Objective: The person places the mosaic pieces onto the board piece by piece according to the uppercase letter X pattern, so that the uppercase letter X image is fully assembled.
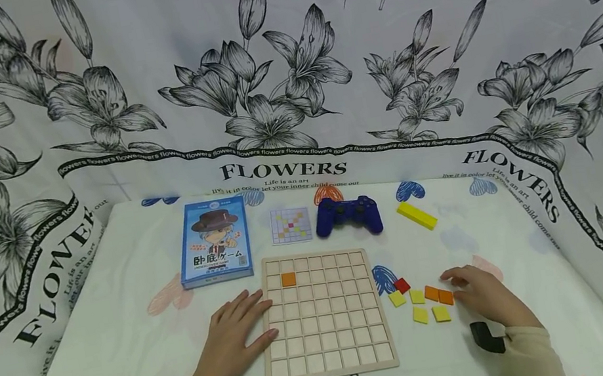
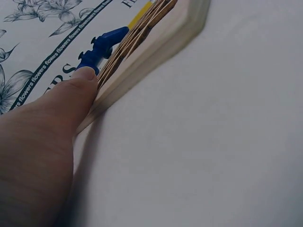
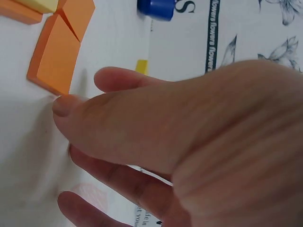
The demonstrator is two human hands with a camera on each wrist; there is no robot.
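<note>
Orange tile point(image 1: 445, 297): square, just left of right hand point(image 1: 484, 295), the nearer one; contact unclear.
Right fingers point(image 3: 130, 184): apart, holding nothing.
Left hand point(image 1: 230, 341): fingers spread, at board point(image 1: 332, 373)'s left edge.

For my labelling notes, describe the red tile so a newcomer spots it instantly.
Find the wooden grid board. Beyond its right edge lie loose tiles, with the red tile farthest from the person. It alone is red; its neighbours are yellow or orange.
</note>
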